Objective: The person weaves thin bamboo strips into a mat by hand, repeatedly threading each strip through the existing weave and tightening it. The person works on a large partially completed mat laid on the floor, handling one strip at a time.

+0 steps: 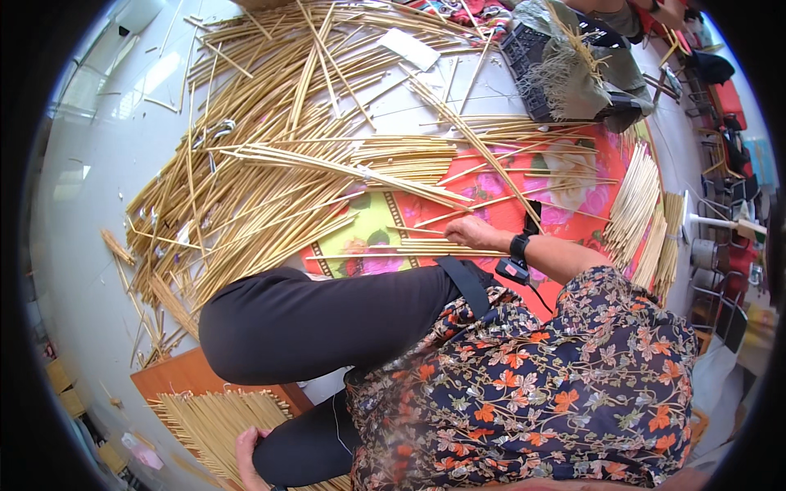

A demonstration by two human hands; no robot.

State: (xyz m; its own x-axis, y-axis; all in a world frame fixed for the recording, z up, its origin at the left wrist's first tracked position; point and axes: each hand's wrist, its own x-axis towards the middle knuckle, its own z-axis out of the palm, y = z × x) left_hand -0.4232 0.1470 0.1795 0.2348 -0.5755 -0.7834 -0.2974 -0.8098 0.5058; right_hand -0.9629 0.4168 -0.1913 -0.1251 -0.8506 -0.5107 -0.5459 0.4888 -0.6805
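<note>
Straw stalks [270,188] cover the pale floor [98,164] ahead of you in a wide, loose heap, fanning out from the upper left down toward your bent knee. Your right hand [468,232] reaches forward over the flowered red mat [565,176], fingers curled down onto a few thin stalks [446,244] lying flat on the mat just under and to the left of the hand; the fingers close on them, though how many they hold you cannot tell from here. A black wrist device [517,248] sits on that forearm. Your left hand [246,448] shows at the lower edge, beside your dark trouser leg [319,319], resting against the near end of a flat layer of straws [217,417] that lies on a brown board [176,375]; whether it grips them or only touches them cannot be told, as the hand is half hidden.

The big heap lies well apart from the left hand and just beyond the right one. To the right of your right arm, neat bundles of straw [639,204] lie side by side at the mat's edge. At the top, a dark crate [532,57] with grey-green fibre draped over it stands beyond the mat.
</note>
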